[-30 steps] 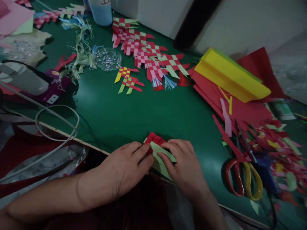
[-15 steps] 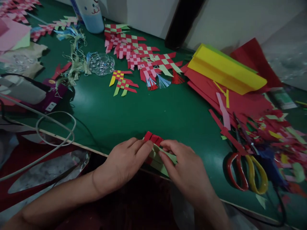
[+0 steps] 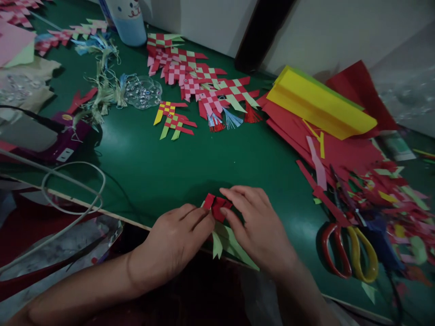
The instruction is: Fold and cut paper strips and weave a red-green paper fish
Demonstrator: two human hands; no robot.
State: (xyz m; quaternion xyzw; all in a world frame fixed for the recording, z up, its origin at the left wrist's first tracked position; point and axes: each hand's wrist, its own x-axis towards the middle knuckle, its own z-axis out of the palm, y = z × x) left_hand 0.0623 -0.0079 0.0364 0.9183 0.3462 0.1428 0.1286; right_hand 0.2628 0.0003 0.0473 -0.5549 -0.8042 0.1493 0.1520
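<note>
Close to the table's front edge lies a folded piece of red and light-green paper strips (image 3: 220,212), part of it covered by my fingers. My left hand (image 3: 181,237) presses down on its left side, fingers closed over it. At its right side my right hand (image 3: 256,222) pinches the red part between thumb and fingers. Light-green strip ends (image 3: 234,244) stick out below, between the hands and over the edge. Farther back, two small woven paper fish (image 3: 175,121) lie on the green table (image 3: 142,167).
Scissors (image 3: 350,253) with red and yellow handles lie at right beside paper scraps (image 3: 397,194). Behind them are red sheets and folded yellow paper (image 3: 319,102). Woven fish with tassels (image 3: 204,81), a dish of small eyes (image 3: 142,92), a bottle (image 3: 131,22) and a looped cable (image 3: 98,194) are about.
My right hand has let the light-green strip down and moved up to the red part. The strip ends now hang below. My left hand stays nearly in place.
</note>
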